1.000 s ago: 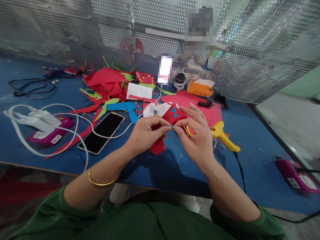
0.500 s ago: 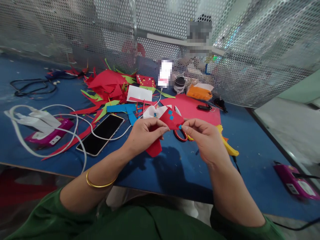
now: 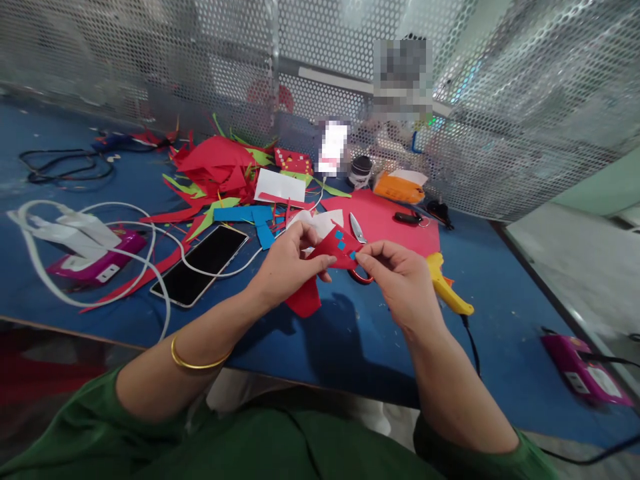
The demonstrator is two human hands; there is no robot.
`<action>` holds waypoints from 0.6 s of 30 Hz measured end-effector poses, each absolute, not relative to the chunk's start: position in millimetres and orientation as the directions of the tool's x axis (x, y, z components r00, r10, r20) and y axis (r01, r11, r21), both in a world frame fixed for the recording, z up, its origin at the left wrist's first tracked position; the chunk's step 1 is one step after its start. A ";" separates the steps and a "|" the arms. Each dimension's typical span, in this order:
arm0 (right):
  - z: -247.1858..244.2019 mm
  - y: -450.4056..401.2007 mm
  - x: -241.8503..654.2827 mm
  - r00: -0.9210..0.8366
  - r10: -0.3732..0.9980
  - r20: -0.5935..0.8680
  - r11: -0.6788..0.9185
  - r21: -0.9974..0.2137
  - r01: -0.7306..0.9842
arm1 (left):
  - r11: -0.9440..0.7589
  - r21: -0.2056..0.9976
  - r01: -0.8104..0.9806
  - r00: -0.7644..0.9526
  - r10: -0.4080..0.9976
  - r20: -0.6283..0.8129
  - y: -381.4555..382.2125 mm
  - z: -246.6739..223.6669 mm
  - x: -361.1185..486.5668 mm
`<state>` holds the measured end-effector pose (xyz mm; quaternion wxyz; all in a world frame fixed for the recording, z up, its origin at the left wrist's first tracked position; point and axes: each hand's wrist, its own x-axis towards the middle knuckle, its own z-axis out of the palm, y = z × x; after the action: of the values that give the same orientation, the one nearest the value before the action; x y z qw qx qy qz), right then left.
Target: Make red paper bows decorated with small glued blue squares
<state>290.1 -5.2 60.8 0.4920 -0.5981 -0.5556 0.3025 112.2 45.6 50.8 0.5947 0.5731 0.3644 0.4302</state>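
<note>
My left hand (image 3: 285, 267) grips a piece of red paper (image 3: 327, 248) between thumb and fingers, above the blue table. Small blue squares are on the red paper. The closed fingertips of my right hand (image 3: 403, 283) are at the paper's right corner, on another blue paper square (image 3: 353, 256) that lies against the red surface. Behind and beneath the paper are scissors (image 3: 357, 228), their handles partly covered. A second red paper part (image 3: 306, 299) hangs or lies below my left hand; whether it joins the held piece I cannot tell.
A yellow glue gun (image 3: 453, 293) lies right of my right hand. Behind are a red sheet (image 3: 390, 223), an orange packet (image 3: 397, 189) and heaped red scraps (image 3: 215, 163). A phone (image 3: 203, 267), white cables and a purple power strip (image 3: 107, 257) occupy the left side.
My right hand has moved slightly left, bringing the blue square further onto the red paper. More of the scissors' blade shows now. The view has shifted a little.
</note>
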 end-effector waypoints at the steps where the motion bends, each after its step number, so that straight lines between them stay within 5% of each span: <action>1: 60.9 -5.3 289.5 0.195 0.962 0.191 0.105 -0.919 0.379 | 0.007 0.995 -0.096 0.376 0.926 0.030 45.8 50.8 112.5; 7: 60.6 -6.1 286.9 0.148 0.928 0.342 0.222 -0.826 0.517 | 0.177 0.984 -0.025 0.475 0.868 -0.144 44.4 49.6 110.6; 18: 50.8 -7.4 281.0 0.032 0.827 0.561 0.356 -0.566 0.744 | 0.148 0.988 -0.037 0.447 0.887 -0.116 41.5 48.8 110.9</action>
<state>281.0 -7.4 50.8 0.4427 -0.5657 -0.6941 0.0472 110.9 41.5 48.8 0.6507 0.5480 0.3879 0.3548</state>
